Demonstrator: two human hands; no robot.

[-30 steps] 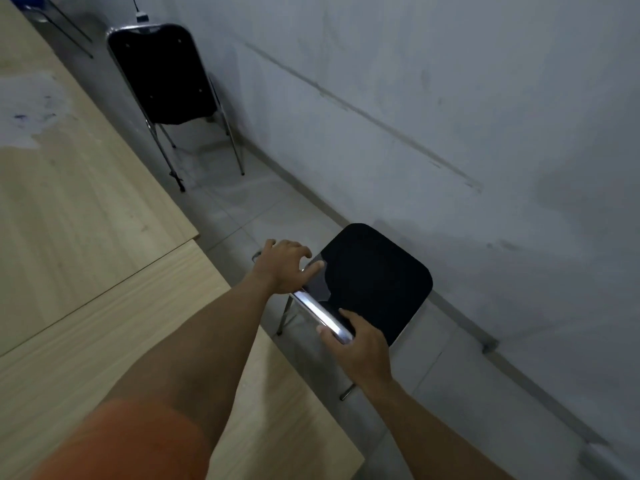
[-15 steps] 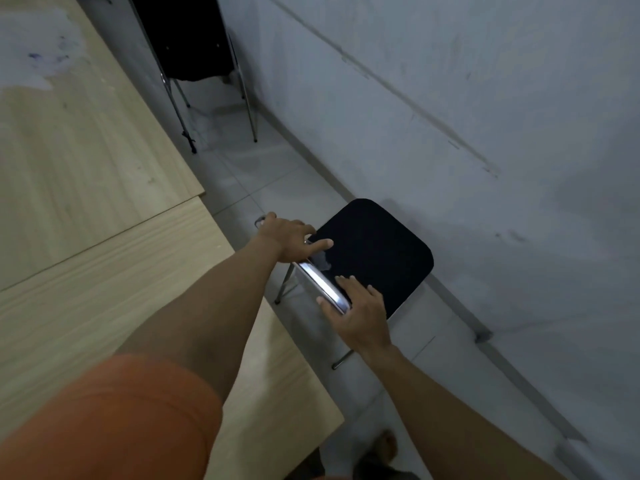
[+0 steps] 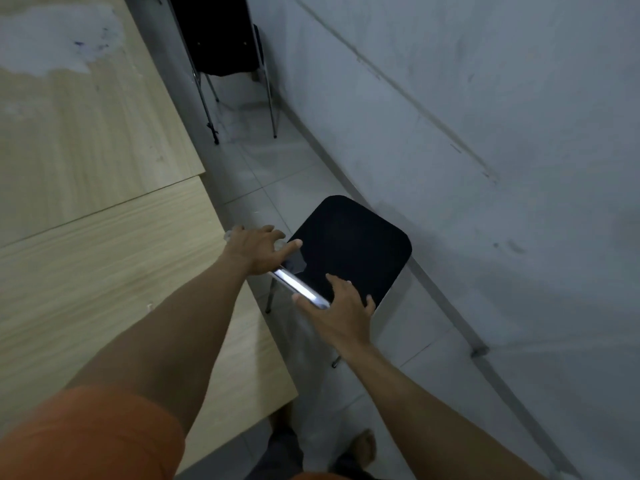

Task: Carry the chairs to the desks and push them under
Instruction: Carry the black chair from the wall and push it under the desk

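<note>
The black padded chair with a chrome tube frame (image 3: 349,251) is standing on the grey tiled floor (image 3: 277,174), in the aisle between the long edge of the pale wood tabletop (image 3: 104,237) and the grey wall (image 3: 485,133). It is not yet sitting under the tabletop. Its chrome top rail (image 3: 299,287) is lying nearest the person, its long axis running diagonally away from the tabletop edge. The black pad is extending from the rail toward the wall.

Both grips are bearing on the rail, one at each end:

- The left grip (image 3: 256,251) is sitting at the end beside the tabletop edge, with fingers curling over the frame corner and the thumb lying straight on the pad.
- The right grip (image 3: 341,313) is sitting at the opposite end, with fingers spreading nearly straight across the pad and the thumb on the near side of the rail. It is resting rather than clamping.

The tabletop is lying to the chair's left. The coming move is therefore probably calling for swinging the chair that way, with the nearer left grip acting as pivot.

A second black chair (image 3: 221,32) is standing at the far end of the aisle
</note>
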